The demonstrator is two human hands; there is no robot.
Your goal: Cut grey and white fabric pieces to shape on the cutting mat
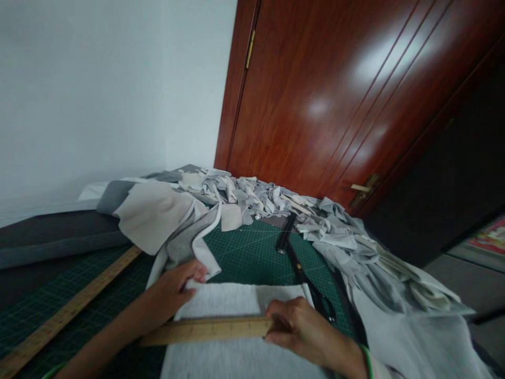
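A light grey piece of fabric (232,300) lies in front of me on the green cutting mat (248,258). Across it rests a wooden ruler (213,330), and my right hand (294,326) is closed around its right end. At the fabric's far left corner is my left hand (185,284), its thumb and fingers pinched on the cloth edge. Just beyond that hand hangs a grey and white cloth piece (189,237). Black-handled scissors (305,276) lie to the right of the fabric, with a dark cylindrical object (285,234) by their tip.
A second wooden ruler (71,308) lies slantwise on the mat at left. Grey and white fabric scraps (252,195) are heaped along the back and right. Behind them stand a white wall (118,95) and a reddish wooden door (307,105). A dark cushion-like roll (59,234) sits at left.
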